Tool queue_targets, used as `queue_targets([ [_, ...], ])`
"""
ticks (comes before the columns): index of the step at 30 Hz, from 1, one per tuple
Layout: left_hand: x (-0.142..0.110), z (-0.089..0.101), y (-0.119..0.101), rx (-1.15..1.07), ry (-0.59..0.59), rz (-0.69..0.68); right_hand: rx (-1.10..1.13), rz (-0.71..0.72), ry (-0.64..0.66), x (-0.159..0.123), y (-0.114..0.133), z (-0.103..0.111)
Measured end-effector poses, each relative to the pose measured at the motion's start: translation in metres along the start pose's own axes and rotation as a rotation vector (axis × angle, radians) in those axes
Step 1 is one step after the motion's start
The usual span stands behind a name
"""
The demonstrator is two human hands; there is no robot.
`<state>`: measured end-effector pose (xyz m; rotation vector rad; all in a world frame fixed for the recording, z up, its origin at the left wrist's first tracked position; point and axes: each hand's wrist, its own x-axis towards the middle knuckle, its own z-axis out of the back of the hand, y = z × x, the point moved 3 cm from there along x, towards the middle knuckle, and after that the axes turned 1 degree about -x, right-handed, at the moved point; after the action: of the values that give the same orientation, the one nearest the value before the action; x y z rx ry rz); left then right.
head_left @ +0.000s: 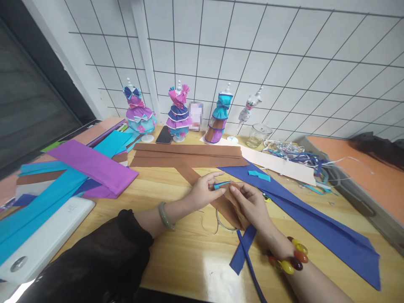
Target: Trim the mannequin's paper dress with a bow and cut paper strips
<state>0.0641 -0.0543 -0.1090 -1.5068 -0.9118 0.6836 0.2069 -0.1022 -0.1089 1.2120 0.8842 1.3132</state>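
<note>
Over the table (176,261), the left hand (205,188) pinches one small blue piece (222,184) beside the right hand (252,205), whose thumb and fingers hold one brown strip (229,209). Beyond stand four dress forms (178,115), three in dresses, one patterned white; one phone (164,135) and one glass (257,136) rest near them.

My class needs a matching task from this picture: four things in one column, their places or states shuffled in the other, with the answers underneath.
1. Right hand
2. Purple cloth
3. Phone
4. Glass container

A. Lying across turquoise cloth
B. Gripping brown cloth
C. See-through, near the tiled wall
D. Dark, lying on the table

Pairs: 1-B, 2-A, 3-D, 4-C
</note>
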Motion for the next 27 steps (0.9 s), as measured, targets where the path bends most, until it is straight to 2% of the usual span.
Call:
queue_targets([
  [9, 0.0024, 0.0004, 0.0072, -0.144, 0.009, 0.060, 0.021, -0.025, -0.019, -0.0002, -0.0012, 0.0003],
  [19, 0.0023, 0.0032, 0.0069, -0.155, 0.048, 0.006, -0.057, 0.007, -0.069, 0.0008, -0.0027, 0.0033],
  [27, 0.0039, 0.0076, 0.0073, -0.166, -0.008, 0.007, -0.057, 0.007, -0.148, 0.0029, -0.0048, 0.0084],
])
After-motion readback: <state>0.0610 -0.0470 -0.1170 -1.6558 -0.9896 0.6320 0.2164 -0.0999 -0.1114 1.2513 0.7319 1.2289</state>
